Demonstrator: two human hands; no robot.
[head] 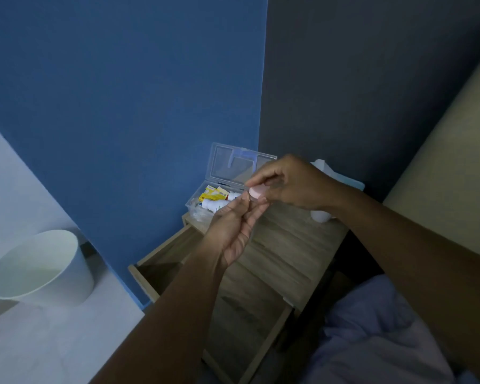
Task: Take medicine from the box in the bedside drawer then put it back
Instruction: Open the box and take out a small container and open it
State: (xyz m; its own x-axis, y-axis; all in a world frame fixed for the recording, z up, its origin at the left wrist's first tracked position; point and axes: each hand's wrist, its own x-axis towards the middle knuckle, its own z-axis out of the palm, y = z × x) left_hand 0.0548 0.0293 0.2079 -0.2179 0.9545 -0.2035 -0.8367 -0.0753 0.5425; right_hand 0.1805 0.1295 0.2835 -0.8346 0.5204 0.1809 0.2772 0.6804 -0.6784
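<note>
A clear plastic medicine box (194, 202) stands on the wooden bedside table with its lid (233, 164) raised. White bottles (214, 204) and yellow packets (212, 193) lie inside it. Just in front of the box my right hand (291, 184) pinches a small pink container (257, 192) from above. My left hand (233, 225) is under it, palm up, fingertips touching the container's lower side. The bedside drawer (161, 261) below is pulled out.
A white bin (39, 270) stands on the pale floor at the left. Blue wall is behind the table (283, 245), a dark wall to the right. A white object (320, 216) sits at the table's right rear. Bedding (372, 342) fills the lower right.
</note>
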